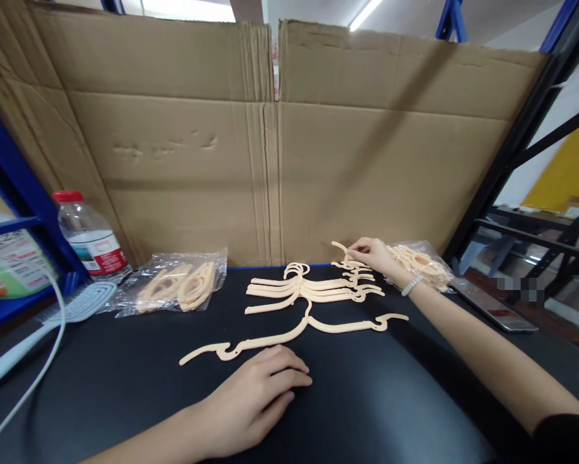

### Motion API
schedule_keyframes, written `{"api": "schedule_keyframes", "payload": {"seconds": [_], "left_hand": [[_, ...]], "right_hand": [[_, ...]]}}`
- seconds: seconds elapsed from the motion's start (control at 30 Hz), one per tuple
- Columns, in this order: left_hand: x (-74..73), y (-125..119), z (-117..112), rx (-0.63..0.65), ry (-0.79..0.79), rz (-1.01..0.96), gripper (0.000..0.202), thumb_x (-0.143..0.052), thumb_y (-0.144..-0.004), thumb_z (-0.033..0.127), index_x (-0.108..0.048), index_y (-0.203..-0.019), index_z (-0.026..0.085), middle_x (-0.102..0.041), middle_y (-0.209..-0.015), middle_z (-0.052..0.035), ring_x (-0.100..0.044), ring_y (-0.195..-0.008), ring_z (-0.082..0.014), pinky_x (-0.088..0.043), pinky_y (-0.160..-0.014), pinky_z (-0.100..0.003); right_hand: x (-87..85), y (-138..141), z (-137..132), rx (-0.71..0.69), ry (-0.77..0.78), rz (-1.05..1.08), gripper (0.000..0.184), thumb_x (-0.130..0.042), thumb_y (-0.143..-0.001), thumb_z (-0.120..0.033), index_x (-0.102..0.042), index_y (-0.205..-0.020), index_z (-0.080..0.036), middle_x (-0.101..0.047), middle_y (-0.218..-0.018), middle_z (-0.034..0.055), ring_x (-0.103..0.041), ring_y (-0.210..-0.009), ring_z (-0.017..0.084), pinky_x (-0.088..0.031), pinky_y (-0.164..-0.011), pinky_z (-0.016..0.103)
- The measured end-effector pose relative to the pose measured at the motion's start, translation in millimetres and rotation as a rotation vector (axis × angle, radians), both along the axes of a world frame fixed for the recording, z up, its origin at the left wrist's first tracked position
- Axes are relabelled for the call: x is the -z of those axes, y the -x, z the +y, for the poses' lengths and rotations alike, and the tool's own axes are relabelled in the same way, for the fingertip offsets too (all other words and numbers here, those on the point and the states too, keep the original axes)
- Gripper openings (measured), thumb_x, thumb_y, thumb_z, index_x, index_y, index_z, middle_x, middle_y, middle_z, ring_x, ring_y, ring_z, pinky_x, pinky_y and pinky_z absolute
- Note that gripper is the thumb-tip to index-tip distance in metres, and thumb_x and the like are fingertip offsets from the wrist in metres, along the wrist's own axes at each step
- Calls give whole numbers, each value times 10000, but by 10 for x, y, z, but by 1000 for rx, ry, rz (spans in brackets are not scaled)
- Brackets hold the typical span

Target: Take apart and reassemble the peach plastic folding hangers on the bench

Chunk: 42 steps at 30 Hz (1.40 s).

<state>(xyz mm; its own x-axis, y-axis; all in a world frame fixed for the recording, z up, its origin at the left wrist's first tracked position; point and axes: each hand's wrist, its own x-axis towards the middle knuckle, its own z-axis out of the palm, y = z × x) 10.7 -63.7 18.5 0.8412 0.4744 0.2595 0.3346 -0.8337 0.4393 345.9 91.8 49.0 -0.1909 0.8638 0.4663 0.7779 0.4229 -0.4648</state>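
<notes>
My right hand (372, 256), with a beaded bracelet at the wrist, pinches a cream hanger end piece (340, 247) at the back of the table. Under and in front of that hand lie several cream hangers (274, 290), stacked with their hooks toward the cardboard; their left arms lack curved end pieces. Nearer me, one cream folding hanger (270, 338) lies spread out, a notched end piece on both arms. My left hand (265, 393) rests palm down on the black table just in front of it, holding nothing, fingers slightly bent and apart.
Clear bags of cream hanger parts lie at the left (178, 287) and right (422, 264). A phone (495, 306) lies at the right. A bottle (89, 238), a pale blue hairbrush (81, 303) and a white cable (57, 335) are at the left. Cardboard (187, 148) walls the back.
</notes>
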Motion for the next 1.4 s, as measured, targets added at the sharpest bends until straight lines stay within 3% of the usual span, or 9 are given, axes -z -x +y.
{"api": "schedule_keyframes", "payload": {"seconds": [0.17,0.23,0.33,0.53,0.67,0.83,0.93,1.13,1.4], "left_hand": [[117,-2,33,-219,223,-179,316,-472,-901,177,-539,-1205,236,-640,-1171,-59,-618,-1053,-168,-509,-953,-333],[157,-24,49,-307,381,-295,329,-479,-898,218,-509,-1226,223,-642,-1178,-76,-655,-975,-169,-546,-889,-336],[179,-57,71,-359,618,-443,373,-515,-890,288,-482,-1251,197,-631,-1202,-110,-679,-915,-179,-554,-864,-348],[154,-60,88,-385,777,-492,262,-587,-864,379,-624,-938,130,-674,-859,-65,-674,-771,-185,-540,-723,-297],[168,-58,101,-410,809,-538,281,-610,-849,401,-630,-910,127,-681,-845,-63,-669,-724,-174,-525,-673,-281],[166,-56,100,-417,853,-579,299,-631,-830,429,-600,-853,132,-690,-874,-77,-680,-722,-176,-527,-669,-278],[151,-51,93,-419,874,-600,328,-613,-834,471,-545,-838,150,-695,-888,-81,-690,-708,-180,-534,-662,-285],[152,-61,105,-426,893,-643,345,-562,-864,513,-463,-875,183,-711,-829,-65,-690,-678,-173,-538,-657,-296],[77,-42,94,-473,917,-722,357,-666,-798,482,-507,-830,165,-677,-719,-28,-659,-622,-151,-510,-611,-257]], "right_hand": [[8,589,-387,-214,185,273,281,-576,-841,-390,-694,-828,-135,-693,-742,48,-617,-659,146,-479,-599,253],[2,837,-585,-363,315,414,236,-623,-810,-365,-687,-786,-139,-672,-701,26,-604,-636,130,-475,-601,244],[-6,1148,-840,-535,411,435,192,-641,-798,-312,-677,-720,-140,-664,-702,18,-602,-643,119,-476,-624,234],[109,1489,-1028,-619,610,534,228,-644,-803,-341,-642,-710,-133,-670,-682,34,-630,-625,136,-498,-596,244],[124,1477,-971,-593,559,489,211,-627,-827,-328,-645,-724,-145,-660,-675,17,-627,-640,135,-492,-614,243],[75,1114,-757,-392,132,81,95,-595,-859,-217,-677,-848,-170,-689,-815,30,-616,-735,152,-451,-661,259],[141,877,-659,-279,-26,-174,64,-604,-844,-154,-665,-834,-170,-670,-831,49,-591,-791,180,-441,-731,301],[330,789,-641,-239,-34,-363,56,-603,-845,-126,-621,-805,-161,-623,-814,59,-547,-799,189,-437,-711,298],[384,862,-567,-192,-44,-250,125,-608,-834,-147,-552,-726,-173,-589,-767,41,-534,-757,185,-432,-692,303]]}}
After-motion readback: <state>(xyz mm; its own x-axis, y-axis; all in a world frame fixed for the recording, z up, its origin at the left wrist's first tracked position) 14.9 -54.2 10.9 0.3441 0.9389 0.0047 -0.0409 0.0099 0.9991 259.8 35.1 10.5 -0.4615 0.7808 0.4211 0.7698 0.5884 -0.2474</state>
